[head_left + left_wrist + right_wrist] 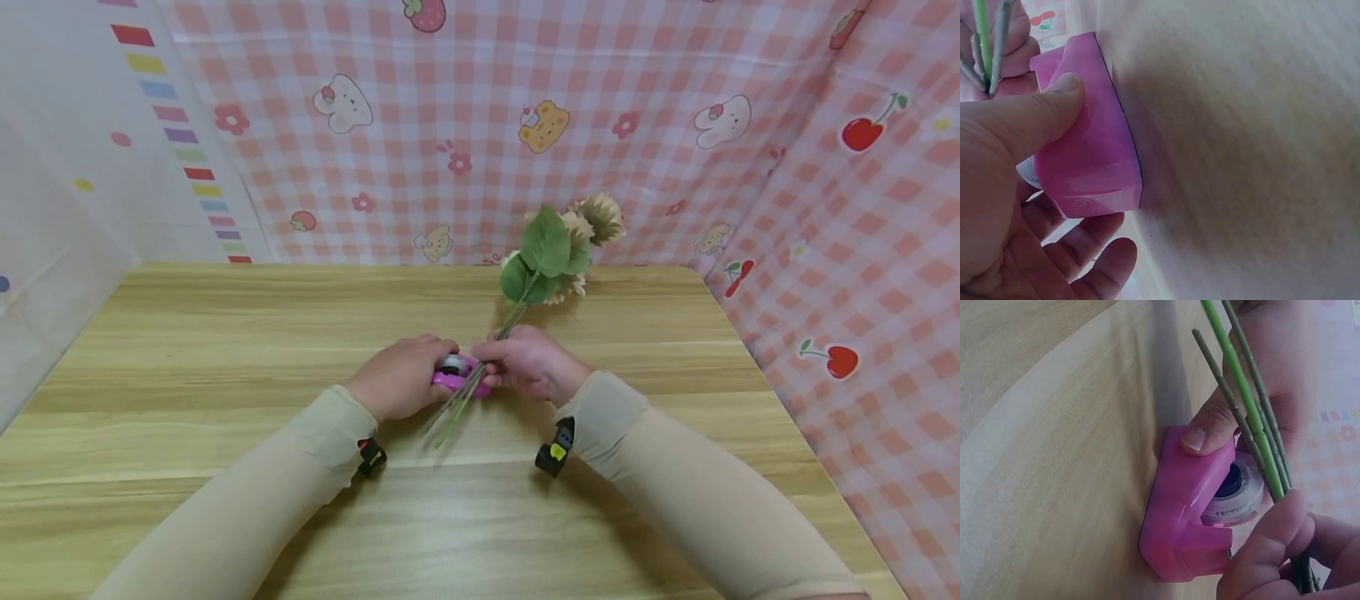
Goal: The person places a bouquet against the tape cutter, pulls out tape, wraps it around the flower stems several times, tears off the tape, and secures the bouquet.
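Note:
My left hand [397, 379] grips a pink tape dispenser [1188, 512] that stands on the table; its thumb [1063, 103] lies along the pink side in the left wrist view. A roll of clear tape [1238, 503] sits in the dispenser. With curled fingers, my right hand [536, 364] holds a bunch of artificial flower stems [1260, 425] just beside the dispenser's front end. Green leaves [545, 242] and cream-coloured blooms [602, 218] fan out beyond that hand, while the cut stem ends slant back toward me. Whether the right fingers also touch the tape's end is hidden.
A wood-grain table [225, 350] lies under both hands. Behind it hangs a pink checked cloth [420, 125] with cartoon prints, which continues along the right side. A white curtain [67, 167] covers the left. Both wrists wear small black cameras [555, 448].

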`<state>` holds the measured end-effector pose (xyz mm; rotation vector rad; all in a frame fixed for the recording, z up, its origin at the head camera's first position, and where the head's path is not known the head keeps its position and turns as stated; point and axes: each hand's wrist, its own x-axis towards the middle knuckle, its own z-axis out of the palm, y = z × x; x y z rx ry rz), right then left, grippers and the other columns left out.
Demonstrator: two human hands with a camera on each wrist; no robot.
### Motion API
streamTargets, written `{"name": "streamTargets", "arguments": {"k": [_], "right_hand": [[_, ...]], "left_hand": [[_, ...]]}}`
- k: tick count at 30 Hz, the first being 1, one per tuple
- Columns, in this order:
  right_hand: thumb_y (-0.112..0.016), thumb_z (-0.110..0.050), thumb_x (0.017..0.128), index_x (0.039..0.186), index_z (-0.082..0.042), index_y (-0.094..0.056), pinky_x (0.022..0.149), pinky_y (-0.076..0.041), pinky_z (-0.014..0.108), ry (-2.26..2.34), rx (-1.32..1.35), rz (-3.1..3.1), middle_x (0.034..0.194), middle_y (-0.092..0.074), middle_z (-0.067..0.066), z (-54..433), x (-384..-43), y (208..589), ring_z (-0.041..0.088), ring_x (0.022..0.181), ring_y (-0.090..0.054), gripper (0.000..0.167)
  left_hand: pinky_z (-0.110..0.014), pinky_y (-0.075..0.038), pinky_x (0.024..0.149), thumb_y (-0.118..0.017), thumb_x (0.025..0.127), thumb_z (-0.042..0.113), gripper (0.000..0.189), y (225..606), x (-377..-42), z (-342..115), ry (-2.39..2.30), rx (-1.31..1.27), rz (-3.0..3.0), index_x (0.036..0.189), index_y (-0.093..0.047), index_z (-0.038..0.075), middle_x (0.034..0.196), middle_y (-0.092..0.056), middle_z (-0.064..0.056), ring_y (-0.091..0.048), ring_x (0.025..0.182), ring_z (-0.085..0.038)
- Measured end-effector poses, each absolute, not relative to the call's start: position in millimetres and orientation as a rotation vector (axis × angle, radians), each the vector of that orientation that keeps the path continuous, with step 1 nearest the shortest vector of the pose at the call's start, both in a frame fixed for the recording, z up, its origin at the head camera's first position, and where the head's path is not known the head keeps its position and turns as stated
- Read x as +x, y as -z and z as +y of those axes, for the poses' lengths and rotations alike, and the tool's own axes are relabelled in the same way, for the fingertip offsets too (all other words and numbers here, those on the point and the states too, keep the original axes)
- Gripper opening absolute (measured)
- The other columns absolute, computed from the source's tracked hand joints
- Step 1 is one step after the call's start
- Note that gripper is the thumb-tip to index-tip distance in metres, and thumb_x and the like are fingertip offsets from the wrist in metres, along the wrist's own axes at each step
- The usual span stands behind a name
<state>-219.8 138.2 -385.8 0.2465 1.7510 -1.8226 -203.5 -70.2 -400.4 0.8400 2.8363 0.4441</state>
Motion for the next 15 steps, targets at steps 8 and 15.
{"name": "streamTargets", "arguments": {"k": [8, 15], "right_hand": [[-0.063, 0.002, 0.099, 0.085, -0.01, -0.05, 0.053, -0.056, 0.019, 1.791, 0.247, 1.822, 0.065, -0.06, 0.0, 138.4, -220.1, 385.5, 0.008, 0.056, -0.057, 0.022], [-0.064, 0.0, 0.1, 0.085, -0.011, -0.047, 0.049, -0.037, 0.019, 1.807, 0.217, 1.894, 0.06, -0.049, -0.005, 139.1, -218.6, 384.5, 0.007, 0.054, -0.044, 0.025]], "left_hand": [[-0.049, -0.05, 0.115, -0.077, 0.096, 0.038, 0.065, 400.5, -203.7, -70.3, -0.451, 0.828, 2.826, 0.15, -0.054, 0.009, 0.145, -0.063, -0.013, -0.062, 0.13, -0.034], [-0.05, -0.048, 0.118, -0.078, 0.096, 0.036, 0.069, 399.8, -203.1, -70.8, -0.468, 0.815, 2.815, 0.153, -0.052, 0.008, 0.152, -0.059, -0.014, -0.06, 0.136, -0.036]]}}
